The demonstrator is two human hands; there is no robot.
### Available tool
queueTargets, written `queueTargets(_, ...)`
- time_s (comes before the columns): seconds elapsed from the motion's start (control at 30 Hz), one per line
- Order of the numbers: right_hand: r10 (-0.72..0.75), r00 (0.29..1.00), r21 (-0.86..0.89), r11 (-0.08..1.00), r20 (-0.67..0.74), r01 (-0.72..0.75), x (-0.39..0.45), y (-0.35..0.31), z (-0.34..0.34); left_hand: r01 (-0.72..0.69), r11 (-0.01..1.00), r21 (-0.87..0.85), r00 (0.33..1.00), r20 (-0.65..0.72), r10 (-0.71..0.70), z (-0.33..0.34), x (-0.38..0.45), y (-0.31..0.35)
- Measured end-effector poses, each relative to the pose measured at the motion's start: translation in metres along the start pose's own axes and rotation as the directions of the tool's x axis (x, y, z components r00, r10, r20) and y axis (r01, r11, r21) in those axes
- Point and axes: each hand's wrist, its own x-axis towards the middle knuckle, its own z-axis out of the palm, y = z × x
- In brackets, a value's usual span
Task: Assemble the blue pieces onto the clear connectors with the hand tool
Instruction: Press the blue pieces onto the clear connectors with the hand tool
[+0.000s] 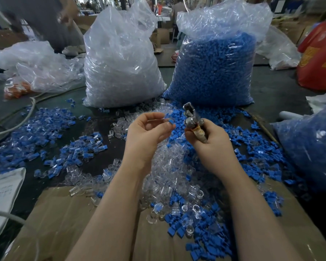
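Blue piece [170, 122]: small matte cap pinched in left hand [149, 129] fingertips, beside a glossy clear connector [154, 119], above the loose heap.
Hand tool [191, 117]: shiny metal head, wrapped handle, right hand [210, 140] clenched around it.
Risk: slick connector could slip from the pinch, misaligning cap under tool.

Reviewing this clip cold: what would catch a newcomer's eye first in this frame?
Two tall plastic sacks stand at the back: the bag of clear connectors on the left, the bag of blue pieces on the right. In the centre, the left hand pinches a blue piece beside the metal hand tool gripped by the right hand, above loose parts strewn across the table.
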Motion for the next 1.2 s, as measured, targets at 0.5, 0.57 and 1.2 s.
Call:
queueTargets(0.5,0.050,0.990,-0.219,0.975,0.133,-0.019,-0.0012,0.0000,0.0017,-0.190,0.951,0.244,0.981,0.088,0.173,-0.0025,0.0009,0.0002)
queueTargets(0.57,0.047,0.990,-0.237,0.971,0.133,-0.014,-0.0017,-0.0001,0.0016,-0.196,0.946,0.258,0.980,0.090,0.179,-0.0024,0.0003,0.0008)
queueTargets(1.2,0.080,0.992,-0.396,0.917,0.099,-0.034,-0.0029,-0.0008,0.0021,-0.189,0.939,0.288,0.981,0.107,0.164,-0.0029,0.0016,-0.0027)
